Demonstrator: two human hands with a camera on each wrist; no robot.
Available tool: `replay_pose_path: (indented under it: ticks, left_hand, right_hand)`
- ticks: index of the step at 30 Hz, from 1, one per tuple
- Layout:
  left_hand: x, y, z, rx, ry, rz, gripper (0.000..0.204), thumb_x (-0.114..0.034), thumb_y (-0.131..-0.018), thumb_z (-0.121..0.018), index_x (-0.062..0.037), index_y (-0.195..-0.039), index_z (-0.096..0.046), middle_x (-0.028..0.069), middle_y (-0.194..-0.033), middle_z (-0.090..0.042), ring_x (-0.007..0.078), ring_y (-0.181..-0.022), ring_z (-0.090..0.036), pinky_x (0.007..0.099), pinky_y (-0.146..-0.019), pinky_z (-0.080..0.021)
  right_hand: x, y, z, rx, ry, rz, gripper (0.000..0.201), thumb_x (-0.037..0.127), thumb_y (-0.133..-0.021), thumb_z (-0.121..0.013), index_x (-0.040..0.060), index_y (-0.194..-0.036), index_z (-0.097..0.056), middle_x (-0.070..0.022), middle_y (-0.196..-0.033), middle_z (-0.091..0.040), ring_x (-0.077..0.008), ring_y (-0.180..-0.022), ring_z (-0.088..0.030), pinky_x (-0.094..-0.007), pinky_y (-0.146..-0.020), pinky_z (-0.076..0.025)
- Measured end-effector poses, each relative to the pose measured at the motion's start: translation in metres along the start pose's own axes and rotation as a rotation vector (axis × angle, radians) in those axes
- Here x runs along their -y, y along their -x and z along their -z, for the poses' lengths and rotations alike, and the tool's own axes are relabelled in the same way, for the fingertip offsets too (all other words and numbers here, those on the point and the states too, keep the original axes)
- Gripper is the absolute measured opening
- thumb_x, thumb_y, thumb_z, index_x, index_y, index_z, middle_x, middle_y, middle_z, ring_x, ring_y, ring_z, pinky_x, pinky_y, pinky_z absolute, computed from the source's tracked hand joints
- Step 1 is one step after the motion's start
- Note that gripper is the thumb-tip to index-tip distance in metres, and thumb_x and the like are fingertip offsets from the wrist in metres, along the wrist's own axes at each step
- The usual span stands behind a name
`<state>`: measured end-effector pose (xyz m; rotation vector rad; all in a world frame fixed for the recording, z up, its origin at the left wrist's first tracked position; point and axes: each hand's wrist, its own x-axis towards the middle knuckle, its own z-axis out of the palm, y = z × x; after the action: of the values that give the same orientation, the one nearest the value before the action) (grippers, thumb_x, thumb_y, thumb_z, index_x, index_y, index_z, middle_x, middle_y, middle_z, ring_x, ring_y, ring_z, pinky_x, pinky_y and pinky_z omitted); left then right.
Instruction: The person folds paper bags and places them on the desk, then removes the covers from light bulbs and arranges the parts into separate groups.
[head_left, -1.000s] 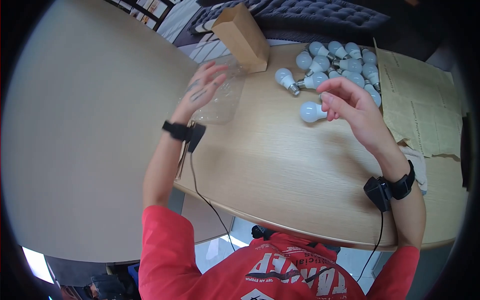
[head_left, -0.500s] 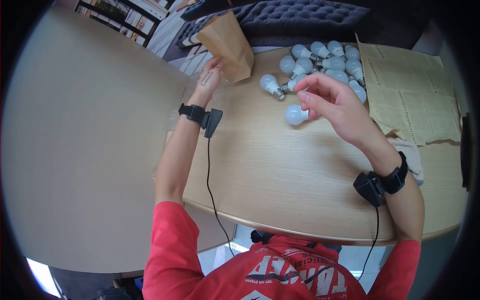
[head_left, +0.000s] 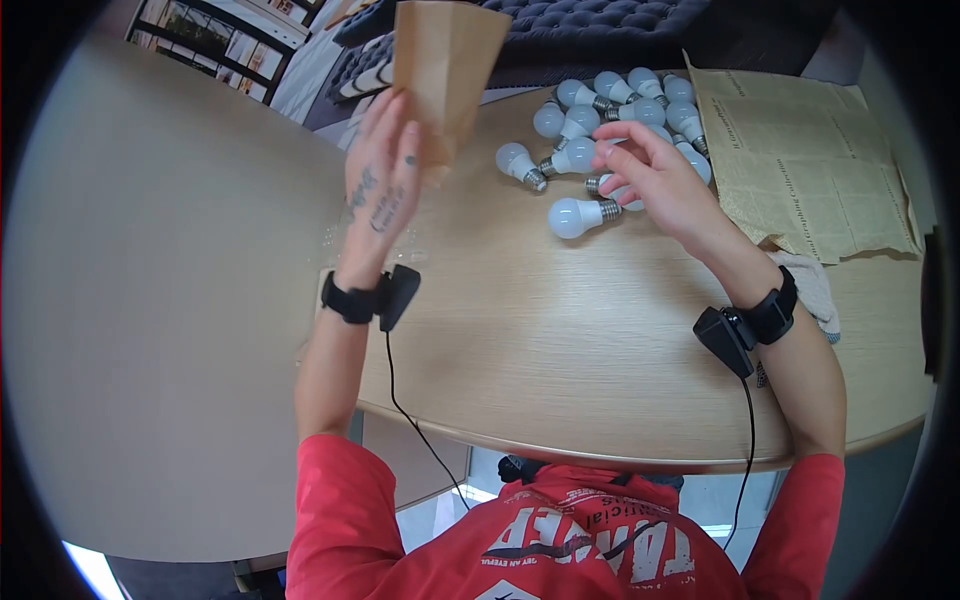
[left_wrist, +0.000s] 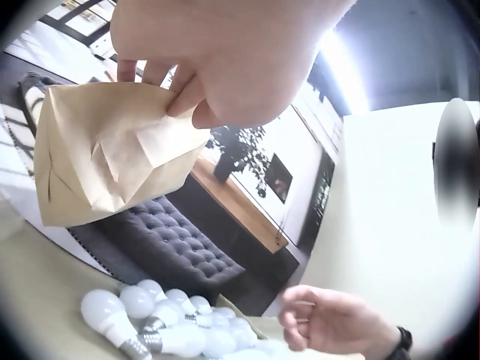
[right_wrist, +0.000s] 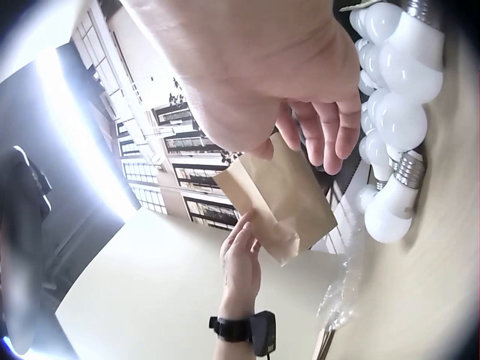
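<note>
My left hand (head_left: 380, 180) grips a brown paper bag (head_left: 450, 75) by its side and holds it raised over the far left of the table. In the left wrist view the bag's creased bottom (left_wrist: 112, 165) faces the camera, and the fingers go partly out of sight behind its edge. Loosely bent and holding nothing, my right hand (head_left: 665, 185) hovers over the near side of a group of white light bulbs (head_left: 577, 95). One bulb (head_left: 575, 218) lies nearest me, just left of that hand. Part of the group is hidden beneath the hand.
Right of the bulbs lies a printed brown paper sheet (head_left: 810, 160), with a whitish cloth (head_left: 808, 290) at its near edge. Crinkled clear plastic (right_wrist: 341, 289) lies at the table's left. A beige panel (head_left: 180, 300) borders that side; a dark tufted bench (head_left: 600, 35) stands behind.
My left hand has reached the paper bag, taken hold of it and lifted it from the table. The right hand stays near the bulbs. The head view has shifted slightly.
</note>
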<state>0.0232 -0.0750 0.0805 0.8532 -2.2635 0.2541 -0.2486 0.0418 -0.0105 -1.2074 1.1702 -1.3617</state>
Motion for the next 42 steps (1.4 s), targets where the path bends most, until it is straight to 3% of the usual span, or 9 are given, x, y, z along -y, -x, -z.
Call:
replay_pose_path:
  ticks: [5, 12, 15, 18, 24, 27, 32, 36, 42]
  left_hand:
    - [-0.05, 0.028, -0.014, 0.113, 0.055, -0.011, 0.038, -0.015, -0.1, -0.054, 0.0039, -0.132, -0.057, 0.0208, -0.14, -0.055, 0.0398, -0.119, -0.058, 0.0424, -0.101, -0.046]
    - [-0.075, 0.053, -0.022, 0.262, 0.329, -0.101, 0.031, -0.02, -0.096, -0.061, 0.001, -0.118, -0.067, 0.02, -0.138, -0.057, 0.0332, -0.125, -0.056, 0.0399, -0.105, -0.042]
    - [-0.052, 0.064, -0.028, 0.102, 0.601, -0.001, 0.022, -0.019, -0.098, -0.06, -0.0002, -0.103, -0.07, 0.0184, -0.132, -0.06, 0.0262, -0.121, -0.057, 0.037, -0.103, -0.043]
    - [-0.036, 0.079, -0.047, -0.198, 0.972, 0.367, 0.02, -0.018, -0.102, -0.055, -0.0013, -0.098, -0.064, 0.0125, -0.119, -0.064, 0.0178, -0.109, -0.059, 0.0344, -0.096, -0.046]
    - [-0.039, 0.123, -0.045, -0.1, 1.008, 0.816, 0.018, -0.021, -0.105, -0.05, -0.0044, -0.11, -0.054, 0.0014, -0.096, -0.06, 0.0091, -0.089, -0.057, 0.0266, -0.074, -0.048]
    - [-0.039, 0.132, -0.035, 0.361, 0.946, 0.975, 0.023, -0.024, -0.105, -0.052, -0.0041, -0.118, -0.054, 0.0031, -0.097, -0.059, 0.0082, -0.086, -0.056, 0.0248, -0.067, -0.048]
    - [-0.05, 0.122, -0.041, 0.575, 0.875, 0.903, 0.048, -0.03, -0.101, -0.06, -0.0092, -0.142, -0.045, 0.01, -0.114, -0.056, 0.0092, -0.081, -0.057, 0.0247, -0.068, -0.05]
    - [-0.072, 0.103, -0.05, 0.575, 0.801, 0.702, 0.066, -0.036, -0.097, -0.066, -0.0142, -0.152, -0.037, 0.0186, -0.128, -0.051, 0.0115, -0.085, -0.057, 0.0284, -0.079, -0.051]
    - [-0.088, 0.091, -0.059, 0.589, 0.904, 0.751, 0.073, -0.035, -0.098, -0.064, -0.016, -0.157, -0.025, 0.0255, -0.141, -0.046, 0.0197, -0.108, -0.06, 0.0362, -0.098, -0.046]
  right_hand:
    - [0.006, 0.001, -0.004, -0.08, -0.083, -0.087, 0.059, 0.046, -0.105, -0.047, 0.016, -0.154, -0.034, -0.0156, -0.135, -0.053, -0.0195, -0.101, -0.067, -0.0305, -0.083, -0.056]
    - [0.005, 0.001, -0.006, -0.115, -0.142, -0.055, 0.061, 0.044, -0.106, -0.046, 0.0204, -0.158, -0.025, -0.0172, -0.141, -0.051, -0.0242, -0.107, -0.067, -0.0333, -0.085, -0.057]
    - [0.003, 0.001, -0.004, -0.147, -0.175, -0.044, 0.059, 0.041, -0.106, -0.045, 0.0206, -0.158, -0.027, -0.0165, -0.14, -0.052, -0.0248, -0.109, -0.066, -0.0338, -0.085, -0.057]
    - [0.007, 0.002, -0.002, -0.163, -0.165, -0.053, 0.059, 0.039, -0.105, -0.045, 0.0181, -0.157, -0.028, -0.0163, -0.14, -0.052, -0.0251, -0.11, -0.065, -0.0339, -0.084, -0.057]
    - [0.004, 0.004, -0.004, -0.156, -0.129, -0.057, 0.057, 0.043, -0.105, -0.045, 0.0129, -0.153, -0.035, -0.015, -0.139, -0.052, -0.0223, -0.11, -0.063, -0.0324, -0.085, -0.053]
    - [0.002, 0.003, -0.007, -0.163, -0.011, 0.012, 0.056, 0.048, -0.104, -0.045, 0.0126, -0.148, -0.043, -0.0126, -0.136, -0.054, -0.0201, -0.111, -0.062, -0.0306, -0.088, -0.051]
    - [0.019, 0.015, -0.019, -0.131, 0.016, 0.199, 0.061, 0.054, -0.102, -0.049, 0.0085, -0.142, -0.049, -0.0108, -0.133, -0.055, -0.0202, -0.113, -0.058, -0.0314, -0.089, -0.049]
    - [0.02, 0.016, -0.022, -0.125, -0.16, 0.051, 0.063, 0.058, -0.102, -0.045, 0.0107, -0.144, -0.048, -0.0102, -0.134, -0.053, -0.0222, -0.12, -0.055, -0.0361, -0.095, -0.045]
    - [0.013, 0.013, -0.021, -0.08, -0.199, -0.206, 0.068, 0.063, -0.101, -0.039, 0.0151, -0.149, -0.043, -0.0059, -0.145, -0.047, -0.024, -0.131, -0.047, -0.0435, -0.105, -0.038]
